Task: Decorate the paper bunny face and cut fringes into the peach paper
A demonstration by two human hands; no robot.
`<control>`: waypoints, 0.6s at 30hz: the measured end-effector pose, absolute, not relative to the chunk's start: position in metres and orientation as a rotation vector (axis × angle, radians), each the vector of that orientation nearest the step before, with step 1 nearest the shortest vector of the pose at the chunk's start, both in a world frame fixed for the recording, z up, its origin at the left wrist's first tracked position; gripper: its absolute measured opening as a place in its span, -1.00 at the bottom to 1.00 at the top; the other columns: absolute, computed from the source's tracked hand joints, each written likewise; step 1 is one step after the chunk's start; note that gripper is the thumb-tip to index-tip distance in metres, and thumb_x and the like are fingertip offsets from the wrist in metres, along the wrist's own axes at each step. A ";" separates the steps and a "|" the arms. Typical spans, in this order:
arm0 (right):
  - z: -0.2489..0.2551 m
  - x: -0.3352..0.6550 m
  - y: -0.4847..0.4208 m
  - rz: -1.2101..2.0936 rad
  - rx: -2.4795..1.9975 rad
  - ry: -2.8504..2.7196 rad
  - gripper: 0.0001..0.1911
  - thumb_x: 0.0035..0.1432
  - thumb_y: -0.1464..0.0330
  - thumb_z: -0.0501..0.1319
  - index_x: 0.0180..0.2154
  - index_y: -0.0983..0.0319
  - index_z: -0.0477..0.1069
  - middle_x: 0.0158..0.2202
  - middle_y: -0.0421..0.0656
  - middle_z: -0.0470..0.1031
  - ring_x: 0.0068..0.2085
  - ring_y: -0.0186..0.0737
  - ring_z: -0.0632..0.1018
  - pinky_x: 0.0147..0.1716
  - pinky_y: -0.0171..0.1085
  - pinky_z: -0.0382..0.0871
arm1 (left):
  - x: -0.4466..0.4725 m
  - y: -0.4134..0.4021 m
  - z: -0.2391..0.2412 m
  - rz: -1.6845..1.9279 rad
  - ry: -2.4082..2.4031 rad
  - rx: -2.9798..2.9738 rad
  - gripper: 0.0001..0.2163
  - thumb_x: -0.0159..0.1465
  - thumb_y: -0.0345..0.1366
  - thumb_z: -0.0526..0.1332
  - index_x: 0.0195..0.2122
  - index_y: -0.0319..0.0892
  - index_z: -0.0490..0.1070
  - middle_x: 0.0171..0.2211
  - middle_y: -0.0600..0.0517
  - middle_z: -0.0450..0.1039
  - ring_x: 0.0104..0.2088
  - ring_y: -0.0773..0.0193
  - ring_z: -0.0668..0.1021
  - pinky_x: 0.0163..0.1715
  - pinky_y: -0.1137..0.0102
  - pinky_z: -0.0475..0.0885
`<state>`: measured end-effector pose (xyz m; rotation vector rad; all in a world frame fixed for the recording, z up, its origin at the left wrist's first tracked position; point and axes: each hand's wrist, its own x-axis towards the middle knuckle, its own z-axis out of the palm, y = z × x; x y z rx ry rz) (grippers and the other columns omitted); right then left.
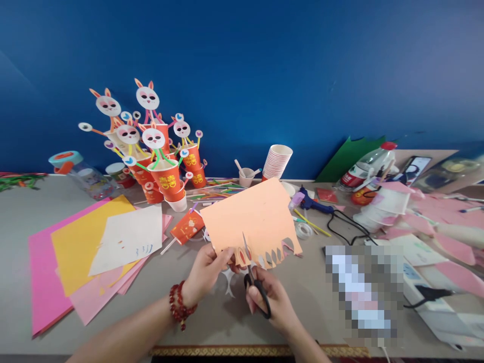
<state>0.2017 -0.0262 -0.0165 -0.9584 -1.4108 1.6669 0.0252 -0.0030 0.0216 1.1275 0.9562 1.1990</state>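
My left hand pinches the lower left edge of a peach-orange sheet of paper, which is held up above the table. Several notches and oval holes run along the sheet's bottom edge. My right hand grips black-handled scissors by the finger loops. Their blades point up at the sheet's lower edge, beside small red ovals drawn on the paper. The blades look slightly parted. Below the sheet lie white paper scraps, partly hidden by my hands.
Coloured sheets lie at left. Red cups with rabbit faces stand behind, near a tipped red cup. Stacked paper cups, a blue glue gun with its cord, a bottle and a power strip occupy the right.
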 end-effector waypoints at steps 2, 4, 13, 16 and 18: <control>-0.018 0.203 -0.026 1.660 -1.017 -1.431 -0.43 0.03 -0.15 0.26 -0.50 0.17 0.14 -0.66 -0.30 0.26 -0.62 -0.39 0.28 -0.60 -0.37 0.11 | 0.024 -0.004 0.018 1.245 0.941 1.063 -0.64 0.21 -0.02 0.31 -0.50 -0.24 0.54 -0.56 0.00 0.54 -0.53 0.30 0.54 -0.51 0.50 0.43; -0.021 0.206 -0.026 1.619 -1.095 -1.465 -0.43 0.00 -0.12 0.29 -0.53 0.16 0.12 -0.66 -0.32 0.22 -0.62 -0.40 0.26 -0.61 -0.38 0.10 | 0.023 -0.004 0.015 1.311 0.950 0.993 -0.69 0.17 -0.05 0.36 -0.48 -0.24 0.55 -0.56 0.02 0.53 -0.53 0.31 0.53 -0.51 0.51 0.43; -0.018 0.209 -0.027 1.658 -1.046 -1.468 -0.45 0.04 -0.14 0.26 -0.49 0.18 0.17 -0.62 -0.29 0.29 -0.58 -0.36 0.32 -0.57 -0.37 0.15 | 0.021 0.000 0.010 1.257 1.049 0.970 -0.67 0.15 -0.05 0.36 -0.46 -0.27 0.53 -0.55 0.00 0.52 -0.55 0.35 0.49 -0.55 0.52 0.39; -0.014 0.207 -0.029 1.719 -0.903 -1.449 -0.44 0.07 -0.17 0.21 -0.47 0.18 0.19 -0.66 -0.27 0.32 -0.61 -0.38 0.29 -0.57 -0.37 0.12 | 0.022 -0.002 0.011 1.230 1.062 1.030 -0.65 0.18 -0.02 0.33 -0.46 -0.27 0.53 -0.54 -0.02 0.53 -0.54 0.32 0.51 -0.56 0.52 0.38; -0.014 0.207 -0.031 1.748 -0.870 -1.412 -0.43 0.08 -0.18 0.20 -0.45 0.19 0.20 -0.67 -0.28 0.32 -0.63 -0.41 0.23 -0.59 -0.38 0.07 | 0.023 -0.003 0.014 1.204 1.073 1.062 -0.63 0.18 0.00 0.32 -0.47 -0.27 0.53 -0.54 -0.04 0.54 -0.54 0.31 0.52 -0.59 0.53 0.37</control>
